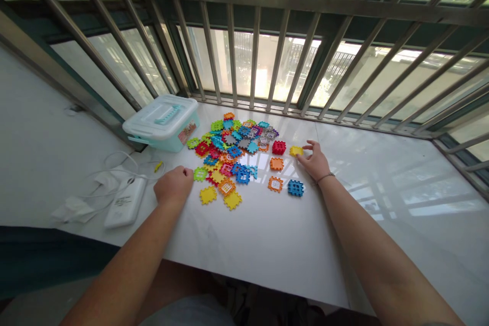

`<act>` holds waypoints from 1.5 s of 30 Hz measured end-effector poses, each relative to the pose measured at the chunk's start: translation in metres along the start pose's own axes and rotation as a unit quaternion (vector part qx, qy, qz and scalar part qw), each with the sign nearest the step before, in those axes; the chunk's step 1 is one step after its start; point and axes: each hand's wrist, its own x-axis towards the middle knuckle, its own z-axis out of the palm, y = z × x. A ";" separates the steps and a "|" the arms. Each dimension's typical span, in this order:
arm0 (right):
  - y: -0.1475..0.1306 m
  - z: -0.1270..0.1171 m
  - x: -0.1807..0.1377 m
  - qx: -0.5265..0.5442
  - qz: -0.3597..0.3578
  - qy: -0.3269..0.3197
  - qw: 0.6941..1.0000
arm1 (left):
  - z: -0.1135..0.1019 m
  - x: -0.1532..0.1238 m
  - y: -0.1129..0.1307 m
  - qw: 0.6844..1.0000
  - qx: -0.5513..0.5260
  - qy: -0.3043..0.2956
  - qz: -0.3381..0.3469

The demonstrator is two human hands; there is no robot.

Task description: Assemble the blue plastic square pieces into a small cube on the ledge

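**While One Pinch Holds: Layout and Hand Positions**

The right hand (314, 161) closes its thumb and forefinger narrowly on a yellow interlocking plastic tile (296, 151). The tile lies flat on the marble ledge (267, 249), so a fingertip pinch appears the practical hold for so thin a piece. The left hand (173, 186) rests curled in a loose fist, holding nothing visible, just beside a lime-green tile (200, 173) at the edge of the heap of multicoloured tiles (233, 147). A red tile (278, 147), an orange tile (276, 163), an orange-and-white tile (275, 184) and a blue tile (295, 188) lie apart from the heap (their spacing seems deliberate, keeping each one separately reachable). A lidded plastic storage box (160, 123) stands left of the heap, with a white power bank (125, 202) nearer the ledge's left end, both clear of the hands.
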 end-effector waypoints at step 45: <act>-0.006 0.001 0.001 -0.036 0.001 -0.027 0.999 | 0.003 0.001 -0.001 1.000 0.009 0.010 0.002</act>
